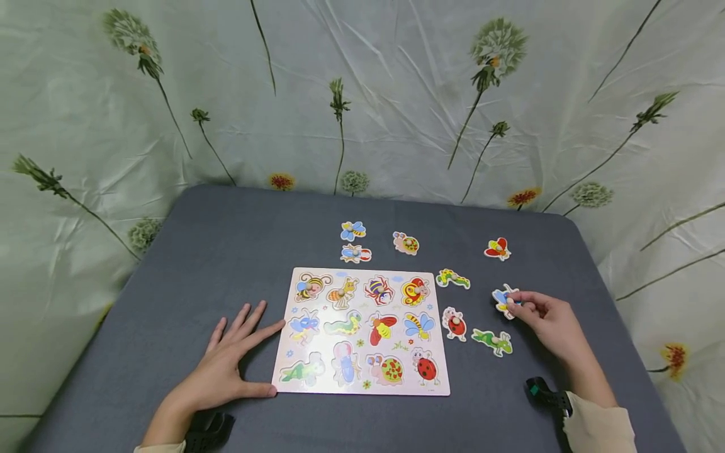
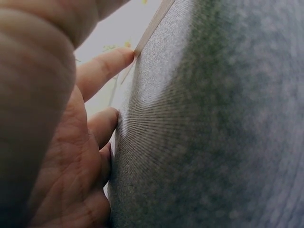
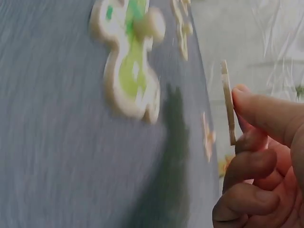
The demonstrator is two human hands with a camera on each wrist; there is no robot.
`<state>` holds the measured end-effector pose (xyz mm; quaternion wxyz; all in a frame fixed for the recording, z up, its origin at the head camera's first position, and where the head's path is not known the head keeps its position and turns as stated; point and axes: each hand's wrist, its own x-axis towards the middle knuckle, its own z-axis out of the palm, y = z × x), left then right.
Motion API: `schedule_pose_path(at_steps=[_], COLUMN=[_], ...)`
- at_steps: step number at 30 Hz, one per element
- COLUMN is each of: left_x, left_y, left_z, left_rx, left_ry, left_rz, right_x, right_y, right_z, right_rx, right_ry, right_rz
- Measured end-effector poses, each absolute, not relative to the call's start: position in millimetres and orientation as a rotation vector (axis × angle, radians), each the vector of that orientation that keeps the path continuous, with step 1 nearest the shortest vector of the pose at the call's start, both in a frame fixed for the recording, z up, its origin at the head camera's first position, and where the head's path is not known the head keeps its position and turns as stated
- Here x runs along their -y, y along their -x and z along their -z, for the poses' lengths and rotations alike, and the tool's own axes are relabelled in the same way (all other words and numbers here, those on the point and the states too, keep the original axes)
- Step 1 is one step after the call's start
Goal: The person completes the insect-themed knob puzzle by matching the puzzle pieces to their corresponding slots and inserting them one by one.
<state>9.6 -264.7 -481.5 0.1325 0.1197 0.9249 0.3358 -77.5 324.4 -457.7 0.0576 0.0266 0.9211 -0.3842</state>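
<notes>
In the head view, my right hand [image 1: 546, 321] pinches a small blue-winged insect puzzle piece [image 1: 501, 301] between thumb and fingers, right of the board. Seen edge-on in the right wrist view, the thin piece [image 3: 228, 102] is raised off the cloth. My left hand [image 1: 223, 365] lies spread at the left side of the pink puzzle board [image 1: 408, 388], thumb and index finger touching its edge. Along the board's top row sit knobbed pieces: a bee [image 1: 310, 287], an ant-like insect [image 1: 342, 293], a spider [image 1: 379, 290] and a butterfly [image 1: 416, 291]. Insect pictures fill the lower rows.
Loose pieces lie around the board: a ladybug [image 1: 454, 324], a green grasshopper-like piece [image 1: 493, 341], a caterpillar [image 1: 452, 279], a red-winged insect [image 1: 498, 249], a snail [image 1: 406, 243], a bee-like piece [image 1: 353, 231] and a pale-winged bug [image 1: 355, 253]. Grey cloth [image 1: 238, 245] covers the table; a floral curtain [image 1: 396, 113] hangs behind.
</notes>
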Motion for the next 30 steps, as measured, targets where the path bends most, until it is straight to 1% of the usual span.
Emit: schedule_pose_path(at_steps=[12, 18, 30], left_x=[265, 265, 264], left_y=[-13, -14, -13], left_z=[486, 488, 488], left_rx=[-2.691, -2.707, -2.708], left_ry=[-0.353, -0.362, -0.364], left_rz=[-0.996, -0.987, -0.996], right_x=[-258, -224, -155], right_y=[89, 96, 101], right_z=[444, 444, 443], right_rx=[-2.731, -2.652, -2.508], right_ry=[0.050, 0.146, 0.240], right_rz=[1.281, 1.319, 1.414])
